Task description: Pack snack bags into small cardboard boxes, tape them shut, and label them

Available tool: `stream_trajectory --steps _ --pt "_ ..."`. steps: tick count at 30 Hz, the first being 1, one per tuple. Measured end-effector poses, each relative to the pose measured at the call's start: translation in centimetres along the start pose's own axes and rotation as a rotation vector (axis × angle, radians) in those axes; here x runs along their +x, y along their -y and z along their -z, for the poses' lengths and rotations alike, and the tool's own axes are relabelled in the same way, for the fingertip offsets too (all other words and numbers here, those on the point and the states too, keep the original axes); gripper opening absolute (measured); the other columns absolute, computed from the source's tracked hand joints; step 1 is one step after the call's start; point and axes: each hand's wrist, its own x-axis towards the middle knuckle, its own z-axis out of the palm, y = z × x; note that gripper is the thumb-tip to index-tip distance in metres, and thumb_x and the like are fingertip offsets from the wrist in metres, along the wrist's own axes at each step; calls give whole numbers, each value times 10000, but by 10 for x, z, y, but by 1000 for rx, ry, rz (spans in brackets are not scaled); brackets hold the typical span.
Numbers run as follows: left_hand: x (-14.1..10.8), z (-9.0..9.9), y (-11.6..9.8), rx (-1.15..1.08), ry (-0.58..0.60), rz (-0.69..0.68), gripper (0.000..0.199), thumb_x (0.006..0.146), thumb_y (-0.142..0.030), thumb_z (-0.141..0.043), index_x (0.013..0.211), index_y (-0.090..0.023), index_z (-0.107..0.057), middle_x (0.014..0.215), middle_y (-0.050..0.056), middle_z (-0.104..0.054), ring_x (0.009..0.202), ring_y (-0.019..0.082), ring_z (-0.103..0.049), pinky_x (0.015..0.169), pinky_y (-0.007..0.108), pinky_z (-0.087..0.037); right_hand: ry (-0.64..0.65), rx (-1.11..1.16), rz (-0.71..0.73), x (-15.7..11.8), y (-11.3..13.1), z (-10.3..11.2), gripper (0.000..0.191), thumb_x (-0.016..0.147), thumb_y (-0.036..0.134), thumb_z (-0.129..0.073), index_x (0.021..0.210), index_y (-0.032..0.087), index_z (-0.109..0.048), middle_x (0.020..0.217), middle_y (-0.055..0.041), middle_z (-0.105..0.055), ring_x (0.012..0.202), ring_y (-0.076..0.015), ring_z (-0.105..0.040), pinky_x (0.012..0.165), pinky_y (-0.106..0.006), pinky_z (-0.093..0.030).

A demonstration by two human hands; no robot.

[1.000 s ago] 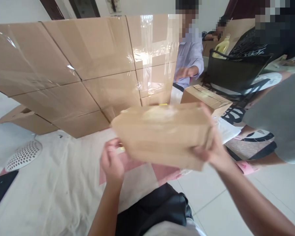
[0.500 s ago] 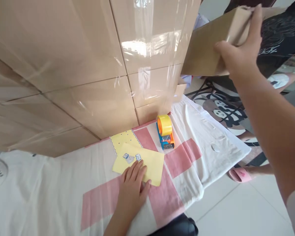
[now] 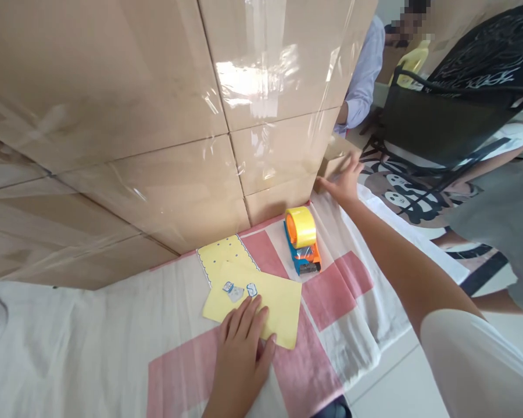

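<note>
My left hand (image 3: 244, 342) lies flat, fingers stretched out, on a pale yellow paper card (image 3: 274, 302) with small blue-and-white drawings. A second yellow card (image 3: 226, 252), dotted and with a scalloped edge, lies partly beneath it. Over at the right end of the carton stack, my right hand (image 3: 346, 177) grips the near end of a small cardboard box (image 3: 337, 152), thumb on one side and fingers on the other. Part of that box is hidden behind the stack. Between my hands, a tape dispenser (image 3: 303, 241) with a yellow roll stands on the cloth.
Taped cardboard cartons (image 3: 157, 174) form a tall wall along the back. A pink-and-white cloth (image 3: 331, 296) covers the table. Beyond the right corner are a person's light-blue sleeve (image 3: 366, 75), a black chair (image 3: 440, 128) with someone seated, and a panda-patterned mat (image 3: 401, 191).
My right hand has brought the box down from the upper right to the table beside the stack's right end. My left hand stays on the card. The view has shifted slightly.
</note>
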Motion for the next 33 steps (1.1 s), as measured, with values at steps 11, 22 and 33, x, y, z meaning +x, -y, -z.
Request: stream_trajectory --steps 11,22,33 --pt "0 5 -5 -150 30 93 313 952 -260 -535 1258 -249 -602 1467 33 -601 1398 263 -521 1105 469 -447 405 -127 -95 60 36 1 760 783 45 -619 1521 150 -470 1480 -272 -478 1329 -378 -514 1104 -594 -372" --pt "-34 24 3 -149 15 55 46 950 -213 -511 966 -215 -555 1296 90 -680 1347 289 -569 1139 564 -458 469 550 -218 -157 55 104 316 924 427 -514 1016 188 -699 1103 -116 -738 916 -215 -716 757 -347 -566" --pt "-93 42 33 16 94 76 407 986 -101 -397 1347 -234 -529 1437 58 -621 1428 279 -502 1119 543 -498 159 421 561 -253 137 94 158 923 152 -558 1052 203 -633 1078 -100 -630 1026 -228 -629 901 -408 -542"
